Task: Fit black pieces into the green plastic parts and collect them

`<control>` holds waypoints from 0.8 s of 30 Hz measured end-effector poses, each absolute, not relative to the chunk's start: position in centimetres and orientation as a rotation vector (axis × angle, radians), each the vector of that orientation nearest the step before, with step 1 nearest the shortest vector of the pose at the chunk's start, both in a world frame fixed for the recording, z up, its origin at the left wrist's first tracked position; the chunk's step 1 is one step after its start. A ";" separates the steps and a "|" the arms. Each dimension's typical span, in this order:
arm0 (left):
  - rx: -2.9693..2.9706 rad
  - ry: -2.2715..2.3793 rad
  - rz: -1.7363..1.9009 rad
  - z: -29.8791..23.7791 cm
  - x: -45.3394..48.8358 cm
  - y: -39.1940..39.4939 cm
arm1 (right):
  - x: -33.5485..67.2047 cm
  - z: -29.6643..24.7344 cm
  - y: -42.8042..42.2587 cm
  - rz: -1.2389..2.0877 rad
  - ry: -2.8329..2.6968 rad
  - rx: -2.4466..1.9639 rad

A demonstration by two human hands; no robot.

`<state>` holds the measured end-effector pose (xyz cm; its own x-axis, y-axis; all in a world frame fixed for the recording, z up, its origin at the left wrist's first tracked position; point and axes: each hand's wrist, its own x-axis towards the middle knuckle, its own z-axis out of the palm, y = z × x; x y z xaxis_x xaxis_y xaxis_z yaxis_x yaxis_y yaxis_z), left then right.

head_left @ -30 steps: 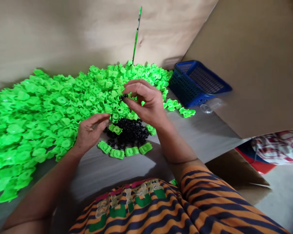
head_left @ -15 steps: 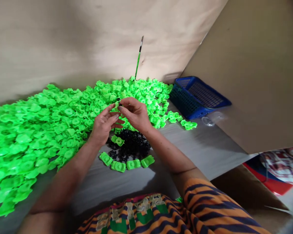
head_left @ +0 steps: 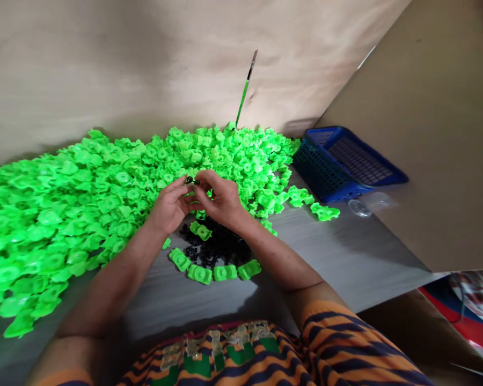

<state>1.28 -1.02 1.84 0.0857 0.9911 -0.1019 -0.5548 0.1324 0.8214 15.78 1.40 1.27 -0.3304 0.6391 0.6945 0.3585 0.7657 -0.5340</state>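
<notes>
Head view shows your two hands meeting above the table (head_left: 306, 246), a grey surface with a faint streaky grain; your right hand (head_left: 221, 201) is nearly closed, thumb and fingertips pinching a small, glossy black part (head_left: 191, 180) with rounded ends; your left hand (head_left: 171, 206) is half curled, its fingertips at the part's other end, though you cannot tell from here whether they grip it or only steady it. Just below your hands lies a loose pile of black parts (head_left: 221, 244), shiny and knobbly; one green piece (head_left: 201, 231) rests on its edge, and a curved row of four green car-shaped shells (head_left: 200, 274), thin moulded plastic with raised round centres, lines its near side; behind and to the left spreads a deep heap of green shells (head_left: 116, 187), bright and jumbled; to your right stands a blue basket (head_left: 322, 166) of perforated plastic, with a clear plastic cup (head_left: 359, 208) beside it.

Compared with a second ago, your hands have come together; then the black part was in your right hand alone, over the heap, and your left was apart, low beside the black pile; the row of four is unchanged.
</notes>
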 end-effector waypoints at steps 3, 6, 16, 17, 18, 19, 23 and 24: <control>0.774 0.782 1.300 2.0 1.2 -1.2 | 16.5 1.9 1.5 0.405 -1.907 -0.775; 0.872 0.752 1.302 2.3 1.0 -1.5 | 17.8 2.7 1.9 0.350 -1.872 -0.862; 0.947 0.773 1.322 1.6 0.9 -1.7 | 19.1 3.9 1.4 0.246 -2.141 -1.060; 0.943 0.782 1.317 1.6 0.9 -1.6 | 19.0 3.9 1.3 0.240 -2.155 -1.069; 0.940 0.791 1.307 1.6 0.9 -1.6 | 18.9 3.9 1.3 0.228 -2.167 -1.078; 0.940 0.803 1.298 1.7 1.0 -1.7 | 18.8 3.9 1.2 0.211 -2.182 -1.085; 0.968 0.924 1.335 1.7 1.7 -1.9 | 18.4 3.7 0.9 0.123 -2.280 -1.089; 0.982 0.965 1.362 1.6 1.9 -2.0 | 18.3 3.7 0.8 0.112 -2.304 -1.082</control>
